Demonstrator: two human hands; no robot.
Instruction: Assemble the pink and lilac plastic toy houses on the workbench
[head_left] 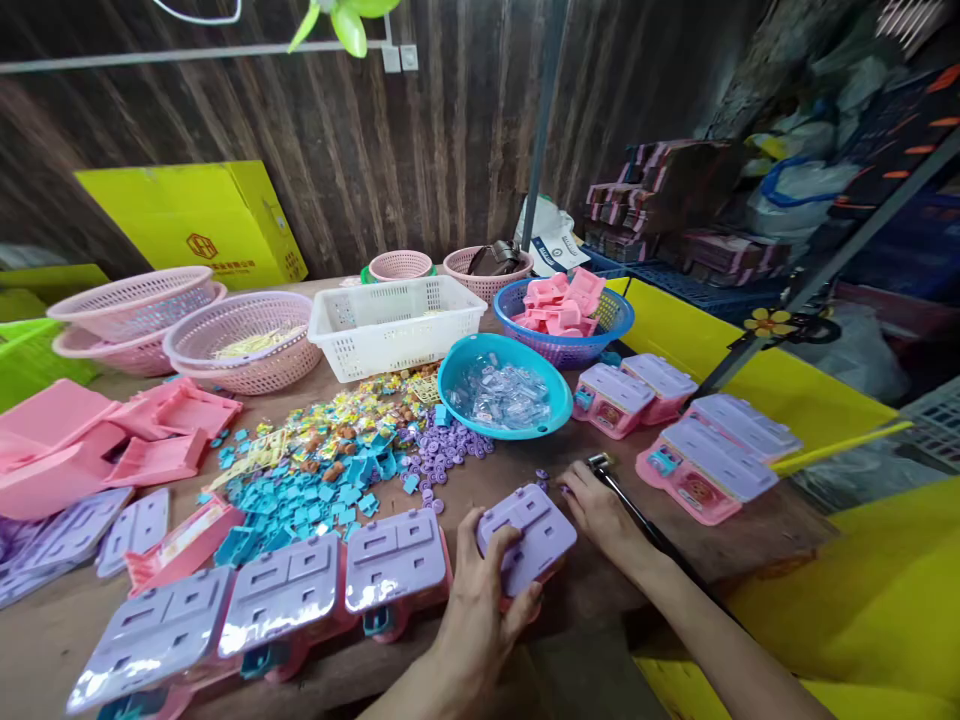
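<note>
Left fingers (469, 540) are grasping a lilac-topped toy (538, 535) in front of the turquoise basin (559, 400), seemingly steadying it. Right fingers (580, 488) are bending just beside it, their hold unclear. Purple discs (444, 455) are lying at the basin's near left, probably for easy reach.

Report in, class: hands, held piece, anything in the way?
Left hand gripping purple-lidded toy. Right hand near small purple pieces, grip unclear. Black rod-like tool close alongside, possibly obstructing.

On the counter (45, 650), we log baskets (397, 340) behind loose parts (322, 492); three units (283, 588) left of the held unit (546, 535), four units (712, 455) right.
</note>
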